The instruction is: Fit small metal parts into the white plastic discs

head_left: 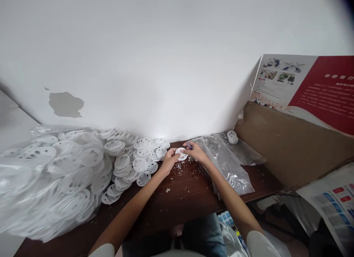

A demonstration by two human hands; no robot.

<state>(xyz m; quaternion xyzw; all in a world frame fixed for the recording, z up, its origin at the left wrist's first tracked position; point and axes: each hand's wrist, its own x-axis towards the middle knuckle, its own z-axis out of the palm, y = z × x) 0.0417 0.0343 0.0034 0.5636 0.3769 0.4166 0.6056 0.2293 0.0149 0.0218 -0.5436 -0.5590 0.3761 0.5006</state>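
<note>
A white plastic disc (181,156) with cut-out holes is held up over the dark table, between my two hands. My left hand (170,160) pinches its left edge between thumb and fingers. On the other side, my right hand (195,151) has closed fingers around a small dark tool (189,145), whose kind I cannot make out; its thumb is at the disc's right edge. Small white scraps (181,169) lie scattered on the table below. Left of my hands, many similar discs (140,164) are heaped in loose stacks.
A large clear bag (55,175) full of white discs fills the left side. Flat plastic bags (229,168) with scraps lie to the right, two discs (232,137) behind them. A cardboard panel (287,146) and a red-and-white poster (318,87) stand at the right; a wall rises behind.
</note>
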